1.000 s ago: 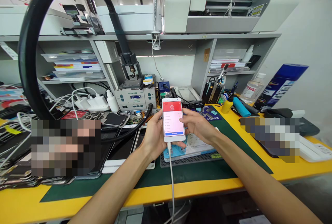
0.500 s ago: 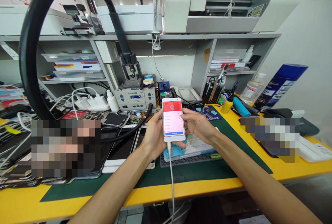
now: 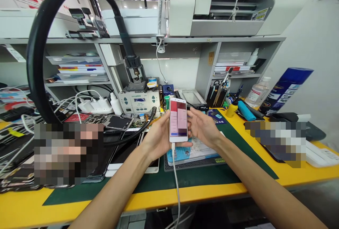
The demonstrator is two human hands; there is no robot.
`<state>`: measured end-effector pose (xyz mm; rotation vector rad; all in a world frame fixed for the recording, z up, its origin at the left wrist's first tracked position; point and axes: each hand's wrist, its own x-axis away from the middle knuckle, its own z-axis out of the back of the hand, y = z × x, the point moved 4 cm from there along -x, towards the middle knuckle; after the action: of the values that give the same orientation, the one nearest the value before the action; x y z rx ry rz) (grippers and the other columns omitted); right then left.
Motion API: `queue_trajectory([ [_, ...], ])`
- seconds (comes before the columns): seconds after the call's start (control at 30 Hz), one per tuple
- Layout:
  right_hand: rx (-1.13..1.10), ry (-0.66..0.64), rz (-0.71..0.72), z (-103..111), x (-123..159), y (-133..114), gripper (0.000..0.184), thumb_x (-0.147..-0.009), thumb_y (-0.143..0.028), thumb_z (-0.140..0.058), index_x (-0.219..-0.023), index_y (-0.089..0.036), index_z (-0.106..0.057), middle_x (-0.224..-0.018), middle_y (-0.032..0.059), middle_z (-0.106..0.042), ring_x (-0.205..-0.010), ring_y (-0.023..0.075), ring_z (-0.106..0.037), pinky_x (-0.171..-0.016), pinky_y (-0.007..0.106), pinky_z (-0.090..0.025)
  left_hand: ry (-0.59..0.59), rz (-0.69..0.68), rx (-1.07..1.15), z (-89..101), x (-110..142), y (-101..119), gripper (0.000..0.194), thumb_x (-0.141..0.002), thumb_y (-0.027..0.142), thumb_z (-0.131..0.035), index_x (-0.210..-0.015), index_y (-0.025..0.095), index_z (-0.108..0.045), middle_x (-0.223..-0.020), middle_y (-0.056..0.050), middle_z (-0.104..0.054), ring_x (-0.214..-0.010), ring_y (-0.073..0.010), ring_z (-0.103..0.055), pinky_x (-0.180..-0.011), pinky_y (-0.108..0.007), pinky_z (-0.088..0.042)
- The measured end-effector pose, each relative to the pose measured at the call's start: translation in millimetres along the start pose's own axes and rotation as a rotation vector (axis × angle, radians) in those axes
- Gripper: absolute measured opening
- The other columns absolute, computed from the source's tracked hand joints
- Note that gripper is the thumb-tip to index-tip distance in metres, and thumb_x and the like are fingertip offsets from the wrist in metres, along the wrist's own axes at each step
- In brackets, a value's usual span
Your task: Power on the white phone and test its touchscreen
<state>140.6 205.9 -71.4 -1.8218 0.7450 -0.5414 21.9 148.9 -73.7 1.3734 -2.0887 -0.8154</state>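
Note:
A white smartphone (image 3: 178,120) stands upright above the bench, its screen lit red and pink. My left hand (image 3: 158,136) grips it from the left and below, fingers curled round its lower edge. A white cable (image 3: 176,179) hangs from the phone's bottom port down over the bench edge. My right hand (image 3: 201,127) hovers at the phone's right side with its fingers spread, close to the phone's edge. Under the hands lies a dark ribbed mat (image 3: 194,161) with a light blue sheet on it.
A soldering station (image 3: 139,100) with a thick black hose (image 3: 37,52) looping up stands behind. Phone parts and screens (image 3: 116,121) lie to the left, white chargers (image 3: 95,105) further back. A tool holder (image 3: 218,94), bottles (image 3: 258,91) and a blue box (image 3: 286,87) sit right on the yellow bench (image 3: 265,144).
The phone has turned and risen slightly, and its screen now shows a darker split picture. My right hand has drawn back from the phone's edge with its fingers spread.

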Motion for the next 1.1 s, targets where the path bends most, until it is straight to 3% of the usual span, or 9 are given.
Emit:
queue_trajectory([
  [0.13, -0.084, -0.034, -0.010, 2.4, -1.4, 2.4, 0.054, -0.090, -0.065, -0.044, -0.115, -0.021, -0.065, -0.074, 0.0010, -0.054, -0.057, 0.0141, -0.048, -0.055, 0.029, -0.045, 0.131, -0.070, -0.189, 1.9, 0.7, -1.8, 0.051, -0.095, 0.056, -0.051, -0.113, 0.011, -0.067, -0.104, -0.016, -0.068, -0.085, -0.0247, -0.070, -0.074, -0.047, -0.062],
  [0.3, -0.198, -0.062, -0.032, 2.2, -2.8, 4.7, 0.061, -0.092, -0.066, -0.035, -0.115, -0.018, -0.066, -0.094, 0.0099, -0.070, -0.078, 0.0236, -0.063, -0.073, 0.039, -0.053, 0.407, -0.343, -0.746, 1.9, 5.3, 1.4, 0.058, -0.084, 0.062, -0.064, -0.127, 0.023, -0.063, -0.107, -0.010, -0.066, -0.083, -0.0229, -0.067, -0.066, -0.038, -0.059],
  [0.4, -0.301, -0.030, -0.054, -1.6, -5.4, 8.9, 0.058, -0.092, -0.061, -0.036, -0.117, -0.018, -0.067, -0.098, 0.0112, -0.074, -0.091, 0.0279, -0.067, -0.083, 0.043, -0.053, 0.530, -0.449, -0.911, 0.8, 6.3, -2.0, 0.056, -0.078, 0.053, -0.075, -0.125, 0.024, -0.065, -0.109, -0.008, -0.068, -0.091, -0.0228, -0.064, -0.078, -0.036, -0.055],
  [0.53, -0.377, 0.091, -0.058, -3.1, -8.2, 12.7, 0.056, -0.090, -0.054, -0.035, -0.118, -0.017, -0.068, -0.097, 0.0121, -0.077, -0.095, 0.0303, -0.069, -0.089, 0.046, -0.053, 0.599, -0.520, -1.102, -1.9, 5.9, -4.7, 0.049, -0.079, 0.043, -0.074, -0.121, 0.020, -0.068, -0.111, -0.008, -0.069, -0.094, -0.0233, -0.063, -0.089, -0.038, -0.049],
  [0.7, -0.377, 0.147, -0.075, -2.5, -7.1, 10.6, 0.056, -0.091, -0.049, -0.034, -0.117, -0.015, -0.069, -0.092, 0.0129, -0.078, -0.092, 0.0308, -0.071, -0.089, 0.047, -0.054, 0.595, -0.528, -1.219, -3.1, 6.9, -6.2, 0.050, -0.078, 0.043, -0.073, -0.122, 0.019, -0.066, -0.111, -0.008, -0.067, -0.095, -0.0236, -0.063, -0.087, -0.038, -0.048],
  [0.87, -0.375, 0.175, -0.081, -2.6, -6.4, 10.0, 0.058, -0.093, -0.053, -0.032, -0.119, -0.015, -0.067, -0.093, 0.0123, -0.077, -0.091, 0.0301, -0.071, -0.085, 0.046, -0.055, 0.597, -0.500, -1.306, -5.4, 5.7, -12.8, 0.075, -0.068, 0.048, -0.080, -0.133, 0.018, -0.058, -0.117, -0.012, -0.061, -0.105, -0.0304, -0.059, -0.093, -0.046, -0.047],
  [1.0, -0.361, 0.150, -0.069, 0.5, -6.6, 10.4, 0.060, -0.094, -0.058, -0.032, -0.124, -0.017, -0.064, -0.095, 0.0111, -0.075, -0.087, 0.0278, -0.069, -0.081, 0.043, -0.055, 0.498, -0.477, -1.145, -6.1, 6.4, -9.2, 0.068, -0.073, 0.040, -0.077, -0.134, 0.017, -0.058, -0.119, -0.013, -0.061, -0.108, -0.0313, -0.059, -0.099, -0.051, -0.045],
  [1.1, -0.322, 0.079, -0.019, 4.7, -5.3, 7.9, 0.061, -0.093, -0.063, -0.034, -0.126, -0.019, -0.063, -0.095, 0.0092, -0.073, -0.075, 0.0230, -0.065, -0.073, 0.037, -0.052, 0.320, -0.397, -0.864, -5.4, 6.5, -3.3, 0.053, -0.089, 0.042, -0.063, -0.137, 0.021, -0.056, -0.115, -0.011, -0.066, -0.098, -0.0267, -0.066, -0.077, -0.042, -0.058],
])
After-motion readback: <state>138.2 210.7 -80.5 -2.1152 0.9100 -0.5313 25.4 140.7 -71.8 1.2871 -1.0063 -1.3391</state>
